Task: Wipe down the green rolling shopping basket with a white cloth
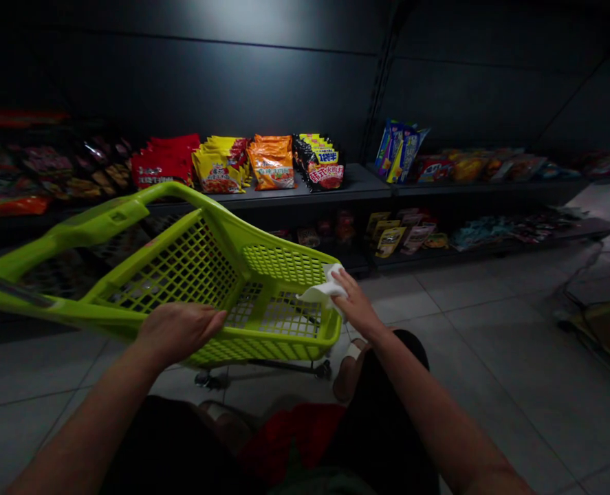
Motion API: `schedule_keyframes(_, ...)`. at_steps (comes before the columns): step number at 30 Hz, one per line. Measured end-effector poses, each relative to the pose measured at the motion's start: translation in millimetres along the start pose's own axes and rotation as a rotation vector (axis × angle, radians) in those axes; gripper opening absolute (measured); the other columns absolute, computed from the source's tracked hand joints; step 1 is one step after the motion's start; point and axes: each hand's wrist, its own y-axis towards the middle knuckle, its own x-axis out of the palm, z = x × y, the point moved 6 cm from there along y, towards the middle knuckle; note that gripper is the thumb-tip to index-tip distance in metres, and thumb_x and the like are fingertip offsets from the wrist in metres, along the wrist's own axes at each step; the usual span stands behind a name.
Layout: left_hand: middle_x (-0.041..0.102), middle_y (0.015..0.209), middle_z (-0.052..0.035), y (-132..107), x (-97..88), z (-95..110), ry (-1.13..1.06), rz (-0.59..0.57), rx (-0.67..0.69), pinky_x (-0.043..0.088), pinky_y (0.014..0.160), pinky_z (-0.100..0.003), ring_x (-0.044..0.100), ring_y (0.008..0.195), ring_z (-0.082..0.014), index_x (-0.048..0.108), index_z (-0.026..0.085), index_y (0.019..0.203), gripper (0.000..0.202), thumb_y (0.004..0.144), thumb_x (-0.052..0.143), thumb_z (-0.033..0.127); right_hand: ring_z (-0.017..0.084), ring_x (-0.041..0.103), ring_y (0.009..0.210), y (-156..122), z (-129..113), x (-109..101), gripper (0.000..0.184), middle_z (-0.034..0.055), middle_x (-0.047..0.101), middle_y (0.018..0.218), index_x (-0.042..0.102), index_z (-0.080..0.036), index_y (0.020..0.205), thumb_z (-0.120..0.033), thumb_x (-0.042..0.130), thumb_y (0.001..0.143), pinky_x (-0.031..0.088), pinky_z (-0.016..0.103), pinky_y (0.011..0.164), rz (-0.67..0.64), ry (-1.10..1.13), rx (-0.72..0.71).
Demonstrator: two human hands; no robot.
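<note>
Head view, left hand [183, 331]: curling closed on the green cart [227, 240]'s near rim.
Right hand [355, 301]: pinching white cloth [318, 292] at the end rim.
Cart position: standing beside the shelf [361, 180].
Wheels [322, 370]: possibly rolling under uneven pushing.
Cloth: perhaps snagging on mesh.

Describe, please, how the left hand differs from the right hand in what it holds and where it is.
The left hand curls over the near rim of the green cart, while the right hand holds a white cloth or tissue. The left hand is nearer the handle; the right hand is at the cart's opposite end. Both hands are bare and at the cart.
</note>
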Motion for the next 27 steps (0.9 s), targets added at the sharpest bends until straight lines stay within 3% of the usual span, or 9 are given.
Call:
schedule_keyframes(3, 0.08, 0.094, -0.0147, 4.4, -2.5, 16.4, 0.147, -0.021, 0.015, 0.051, 0.067, -0.038, 0.076, 0.084, -0.0329, 0.078, 0.022, 0.091, 0.062, 0.1, 0.023, 0.048, 0.025, 0.048, 0.141, 53.1, 9.0, -10.6, 0.065, 0.0101, 0.054, 0.15, 0.058, -0.02, 0.143, -0.019, 0.058, 0.078, 0.031, 0.046, 0.123, 0.089, 0.049, 0.083)
schedule_keyframes(5, 0.08, 0.092, -0.0158, 6.8, -4.6, 22.5, 0.167, -0.02, -0.051, 0.052, 0.066, -0.039, 0.076, 0.084, -0.0342, 0.079, 0.021, 0.091, 0.064, 0.101, 0.021, 0.047, 0.025, 0.048, 0.141, 49.4, 7.2, -11.3, 0.068, 0.0119, 0.054, 0.15, 0.057, -0.016, 0.144, -0.015, 0.056, 0.076, 0.03, 0.045, 0.124, 0.138, 0.025, 0.108)
schedule_keyframes(8, 0.08, 0.09, -0.0164, 8.5, -4.7, 26.1, 0.179, -0.026, -0.101, 0.052, 0.064, -0.041, 0.077, 0.084, -0.0374, 0.079, 0.019, 0.088, 0.066, 0.101, 0.02, 0.044, 0.026, 0.039, 0.148, -13.7, -6.4, -1.7, 0.065, 0.0134, 0.043, 0.158, 0.056, -0.016, 0.145, -0.016, 0.054, 0.08, 0.027, 0.045, 0.126, 0.122, -0.024, 0.059)
schedule_keyframes(11, 0.08, 0.089, -0.0167, 8.7, -2.3, 22.3, 0.19, -0.028, -0.09, 0.052, 0.063, -0.042, 0.076, 0.083, -0.0385, 0.078, 0.019, 0.088, 0.065, 0.101, 0.021, 0.046, 0.025, 0.026, 0.155, -98.4, -20.8, 9.6, 0.06, 0.0052, 0.025, 0.169, 0.049, -0.028, 0.151, -0.024, 0.051, 0.092, 0.025, 0.046, 0.127, 0.031, -0.007, -0.011)
schedule_keyframes(14, 0.08, 0.087, -0.0161, 8.1, -0.7, 18.1, 0.189, 0.008, -0.025, 0.05, 0.062, -0.039, 0.077, 0.081, -0.0366, 0.078, 0.019, 0.086, 0.064, 0.102, 0.022, 0.048, 0.024, 0.019, 0.158, -130.9, -22.6, 11.7, 0.055, 0.0, 0.015, 0.172, 0.047, -0.032, 0.152, -0.029, 0.048, 0.097, 0.025, 0.045, 0.127, -0.037, 0.021, -0.031)
schedule_keyframes(16, 0.08, 0.086, -0.0152, 7.1, -0.6, 18.9, 0.181, 0.049, 0.044, 0.048, 0.06, -0.037, 0.077, 0.08, -0.0348, 0.077, 0.019, 0.085, 0.063, 0.102, 0.023, 0.046, 0.024, 0.022, 0.157, -104.4, -13.2, 5.5, 0.053, 0.0022, 0.017, 0.171, 0.05, -0.03, 0.15, -0.033, 0.048, 0.098, 0.025, 0.044, 0.127, -0.036, 0.028, 0.0)
schedule_keyframes(23, 0.078, 0.078, -0.012, 3.7, -1.8, 27.4, 0.159, 0.141, 0.108, 0.044, 0.057, -0.032, 0.076, 0.073, -0.0297, 0.076, 0.021, 0.077, 0.061, 0.102, 0.028, 0.046, 0.025, 0.047, 0.143, 93.8, 14.4, -15.3, 0.055, 0.0142, 0.055, 0.149, 0.063, -0.015, 0.138, -0.015, 0.05, 0.085, 0.032, 0.045, 0.124, -0.118, -0.165, 0.042)
schedule_keyframes(25, 0.078, 0.078, -0.0128, 4.4, -2.1, 27.4, 0.152, 0.135, 0.077, 0.043, 0.057, -0.032, 0.076, 0.074, -0.0296, 0.076, 0.02, 0.077, 0.061, 0.102, 0.028, 0.046, 0.024, 0.053, 0.137, 114.0, 14.2, -12.5, 0.061, 0.0144, 0.061, 0.143, 0.063, -0.013, 0.138, -0.009, 0.048, 0.08, 0.034, 0.044, 0.123, -0.121, -0.229, 0.013)
schedule_keyframes(27, 0.079, 0.079, -0.0143, 5.1, -3.0, 23.4, 0.143, 0.122, 0.032, 0.043, 0.058, -0.032, 0.076, 0.074, -0.0307, 0.077, 0.019, 0.078, 0.062, 0.102, 0.027, 0.046, 0.024, 0.051, 0.139, 109.0, 13.8, -7.1, 0.068, 0.0146, 0.058, 0.145, 0.06, -0.012, 0.142, -0.007, 0.047, 0.075, 0.033, 0.043, 0.124, -0.113, -0.275, -0.049)
